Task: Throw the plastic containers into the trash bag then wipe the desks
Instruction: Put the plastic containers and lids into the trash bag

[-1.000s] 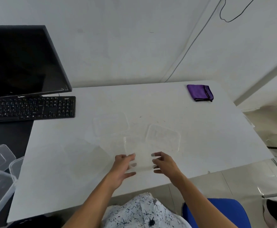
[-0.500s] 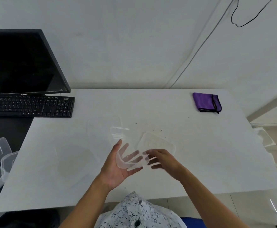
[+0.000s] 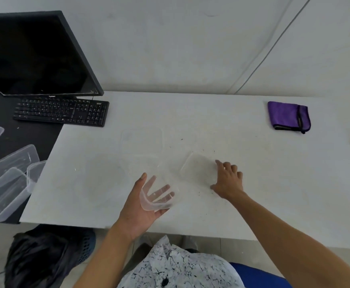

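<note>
My left hand (image 3: 144, 201) holds a clear plastic container (image 3: 165, 201) tilted just above the white desk (image 3: 274, 188); its fingers show through the plastic and the thumb lies along the left rim. My right hand (image 3: 228, 181) grips the right end of a second clear container (image 3: 197, 170) lying flat on the desk. Two more faint clear pieces (image 3: 142, 142) lie behind them. Several clear containers (image 3: 14, 161) are piled on the black desk at the left. A black trash bag (image 3: 39, 256) sits in a blue basket on the floor, lower left. A folded purple cloth (image 3: 288, 116) lies far right.
A black monitor (image 3: 35, 53) and keyboard (image 3: 62, 111) stand on the black desk (image 3: 37, 136) at the left. Small dark crumbs dot the white desk near the containers. A blue chair seat (image 3: 257, 277) is below me.
My right hand let go of the container my left hand holds and moved right onto the second container. The left hand kept its container, and my view shifted.
</note>
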